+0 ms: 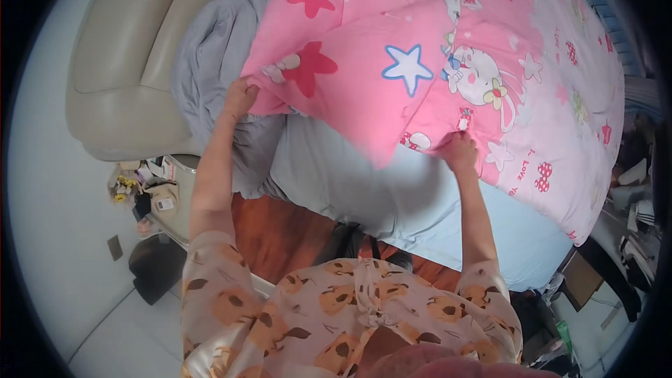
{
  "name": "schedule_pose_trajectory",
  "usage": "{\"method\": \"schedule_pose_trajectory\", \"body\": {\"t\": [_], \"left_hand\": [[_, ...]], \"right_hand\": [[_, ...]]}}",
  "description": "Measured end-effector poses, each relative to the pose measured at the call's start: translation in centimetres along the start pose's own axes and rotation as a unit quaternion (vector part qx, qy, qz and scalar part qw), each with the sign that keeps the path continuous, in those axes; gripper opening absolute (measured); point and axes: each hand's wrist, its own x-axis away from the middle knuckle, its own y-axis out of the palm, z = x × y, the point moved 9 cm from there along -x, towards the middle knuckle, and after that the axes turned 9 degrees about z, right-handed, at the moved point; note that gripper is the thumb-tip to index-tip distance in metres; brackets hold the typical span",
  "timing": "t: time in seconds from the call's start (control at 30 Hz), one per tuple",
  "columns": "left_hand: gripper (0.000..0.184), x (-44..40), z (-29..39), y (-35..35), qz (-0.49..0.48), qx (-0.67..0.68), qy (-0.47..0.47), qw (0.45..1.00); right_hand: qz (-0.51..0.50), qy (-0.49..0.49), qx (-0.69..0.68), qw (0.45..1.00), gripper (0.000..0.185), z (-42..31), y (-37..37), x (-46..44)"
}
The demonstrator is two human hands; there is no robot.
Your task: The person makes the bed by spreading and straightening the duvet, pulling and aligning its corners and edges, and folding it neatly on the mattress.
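Observation:
A pink duvet [364,91] printed with stars and cartoon rabbits covers much of the bed. My left hand [240,96] is closed on its left corner, beside a bunched grey blanket [217,49]. Farther right, my right hand [460,152] grips the near edge of the duvet, with the fingertips partly tucked into the fabric. Between my hands a flap of the duvet hangs in a point over the light blue-grey sheet [336,168]. What lies under the duvet is hidden.
A padded beige headboard [126,49] stands at the left. Below it, a side table [175,203] carries several small items. Wooden floor [273,231] shows between me and the bed. Assorted belongings [637,224] crowd the right side.

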Motion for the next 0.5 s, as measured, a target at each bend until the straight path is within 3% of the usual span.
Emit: {"method": "schedule_pose_trajectory", "body": {"t": [0.07, 0.1, 0.13, 0.17, 0.2, 0.27, 0.3, 0.33, 0.4, 0.43, 0.47, 0.5], "left_hand": [[0.025, -0.4, -2.9, 0.7, -0.013, 0.08, -0.116, 0.99], [0.025, -0.6, -3.3, 0.9, -0.011, 0.087, -0.116, 0.989], [0.025, -1.1, -2.7, 0.9, -0.006, 0.028, -0.054, 0.998], [0.025, -1.2, -2.1, 0.9, -0.002, -0.034, 0.005, 0.999], [0.025, -0.9, -1.3, 0.4, 0.001, -0.033, -0.001, 0.999], [0.025, -0.6, 1.8, -0.8, 0.013, 0.068, -0.004, 0.998], [0.025, -0.5, 1.4, -0.7, 0.019, 0.07, -0.005, 0.997], [0.025, -0.3, 1.8, -0.6, 0.024, 0.045, 0.044, 0.998], [0.025, 0.4, 1.8, -1.2, 0.035, 0.025, 0.087, 0.995], [0.025, 0.4, 2.3, -2.1, 0.025, 0.026, 0.084, 0.996], [0.026, 0.6, 2.3, -2.7, 0.016, 0.026, 0.081, 0.996], [0.026, 0.7, 1.7, -2.8, 0.022, 0.03, 0.078, 0.996]], "right_hand": [[0.058, -0.152, -0.215, 0.963, 0.052, -4.9, 0.5, 0.6], [-0.037, -0.048, -0.474, 0.878, 0.06, -5.7, 3.4, 0.9], [-0.23, 0.026, -0.584, 0.778, 0.07, -9.2, 2.7, 2.4], [-0.314, 0.123, -0.72, 0.606, 0.074, -11.7, 3.6, 3.9], [-0.318, 0.122, -0.716, 0.609, 0.074, -13.7, 5.1, 4.2], [-0.209, 0.235, -0.682, 0.66, 0.075, -14.3, 8.9, 3.6], [-0.207, 0.248, -0.77, 0.551, 0.076, -16.9, 4.3, 3.6], [-0.207, 0.239, -0.769, 0.556, 0.076, -17.3, 3.6, 2.5], [-0.195, 0.243, -0.798, 0.516, 0.071, -15.9, 1.9, -0.5], [-0.144, 0.185, -0.7, 0.675, 0.063, -14.2, -1.6, -4.7], [-0.095, -0.005, -0.659, 0.746, 0.059, -13.7, -5.9, -10.9], [-0.048, -0.057, -0.553, 0.83, 0.052, -16.2, -13.4, -13.3]]}}
